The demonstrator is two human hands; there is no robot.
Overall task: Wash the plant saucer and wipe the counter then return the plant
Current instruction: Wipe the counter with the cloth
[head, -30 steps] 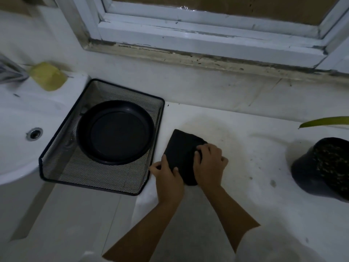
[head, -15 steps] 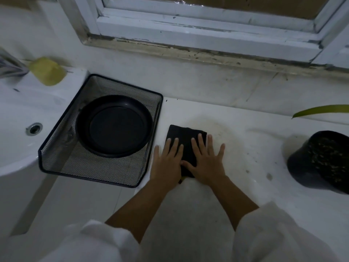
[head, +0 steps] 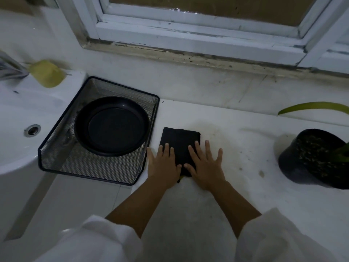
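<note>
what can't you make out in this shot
All in the head view:
Plant pot: cut off by the right edge, plant mostly out of frame.
Tap: cut off by the left edge.
Black cloth: near part hidden under the left hand and right hand.
Yellow object on the sink: too dim to identify.

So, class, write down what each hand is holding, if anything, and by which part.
Nothing is gripped. The left hand and right hand lie flat, uncurled, pressing the near half of the folded black cloth onto the counter.
</note>
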